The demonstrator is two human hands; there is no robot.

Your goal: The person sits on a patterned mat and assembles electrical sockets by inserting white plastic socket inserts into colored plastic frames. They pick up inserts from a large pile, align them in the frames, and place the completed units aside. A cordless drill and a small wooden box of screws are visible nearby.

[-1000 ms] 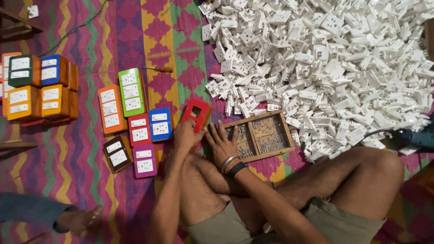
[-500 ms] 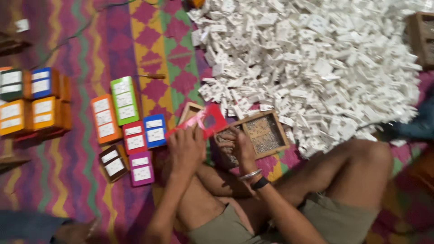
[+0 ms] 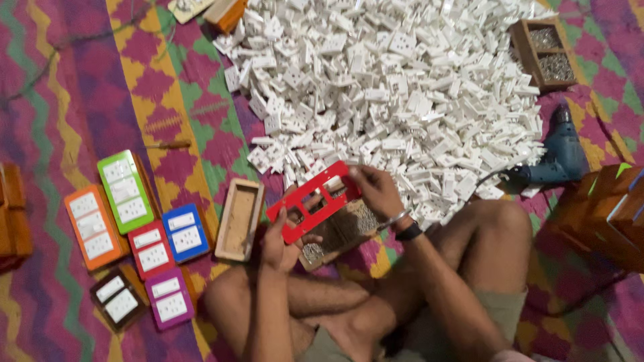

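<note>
- Hundreds of small white socket parts make one big heap (image 3: pixel 402 94) on the patterned floor mat (image 3: pixel 80 80), spread across the upper middle of the view
- Crossed bare legs of the seated person fill the lower middle, knees out to either side
- One blue power drill (image 3: pixel 560 157) lies at the heap's right edge, with a wooden box of screws (image 3: pixel 545 47) above it
- Six coloured switch boards lie left of the person: orange (image 3: pixel 92 226), green (image 3: pixel 125 191), red (image 3: pixel 152 249), blue (image 3: pixel 184 232), brown (image 3: pixel 117 298) and purple (image 3: pixel 169 298)
- An open wooden box (image 3: pixel 239 218) rests just beside the blue board
- The red frame plate (image 3: pixel 315 200), with rectangular cut-outs, is held tilted above a tray of screws (image 3: pixel 335 234) in front of the knees
- The left hand (image 3: pixel 282 238) is closed on the plate's lower end
- The right hand (image 3: pixel 377 191), with wristbands, pinches the plate's upper end
</note>
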